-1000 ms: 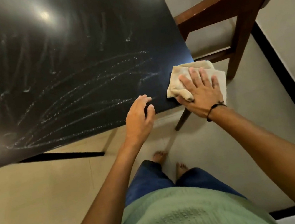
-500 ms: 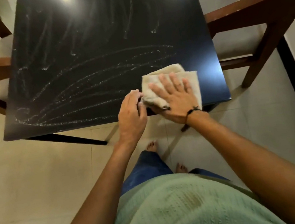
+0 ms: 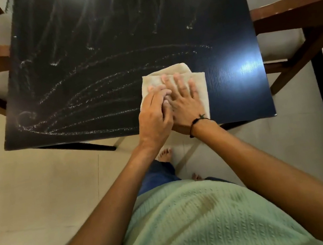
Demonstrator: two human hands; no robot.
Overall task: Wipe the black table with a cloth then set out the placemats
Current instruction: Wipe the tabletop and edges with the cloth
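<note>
Head view: my right hand lies flat, fingers straight, pressing the cloth at lower centre of the black table. My left hand, fingers curled, rests on its left edge. I'd press evenly and sweep overlapping strokes leftward.

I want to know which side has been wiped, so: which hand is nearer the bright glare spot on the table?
Right. The right hand lies flat on the cloth, beside the glare spot. The left hand overlaps the cloth's other edge, farther away.
</note>
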